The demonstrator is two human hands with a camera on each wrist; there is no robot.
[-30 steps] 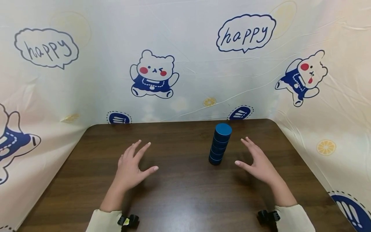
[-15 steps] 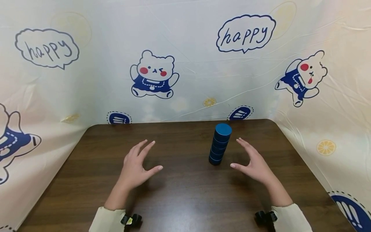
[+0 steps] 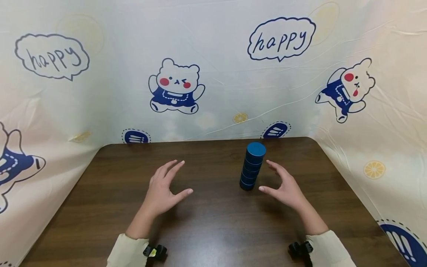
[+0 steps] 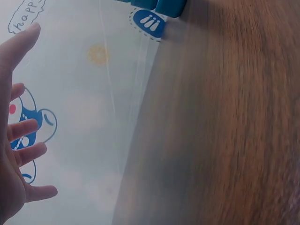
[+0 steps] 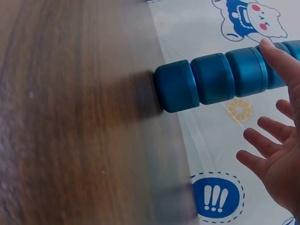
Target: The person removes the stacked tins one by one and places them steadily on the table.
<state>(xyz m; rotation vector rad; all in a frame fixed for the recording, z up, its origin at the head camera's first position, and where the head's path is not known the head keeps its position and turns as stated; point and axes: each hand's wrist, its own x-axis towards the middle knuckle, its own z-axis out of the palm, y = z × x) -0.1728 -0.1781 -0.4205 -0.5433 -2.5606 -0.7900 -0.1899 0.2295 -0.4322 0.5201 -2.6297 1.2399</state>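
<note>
A: What does the head view show?
B: A dark brown, wood-grained table [image 3: 220, 230] with rounded far corners, before a creased pale backdrop [image 3: 227, 78] printed with bears. On it stands an upright stack [image 3: 252, 168] of smooth blue cylinders.
A: And the hands?
B: The left hand [image 3: 163, 191] and right hand [image 3: 285, 185] are raised, fingers parted, thumbs pointing inward; neither holds anything. The stack stands between them, just beside the right fingertips with a slim gap, and well apart from the left.
A: The left wrist view?
B: Streaky grain, partly blurred. The left fingers are spread, thumb extended. Only the stack's lower end shows, at the top edge, clear of the hand.
A: The right wrist?
B: Satin blue pieces with rounded edges and grooves between. The right fingers are loosely spread; the thumb overlaps the stack in that view, so contact can't be told there.
</note>
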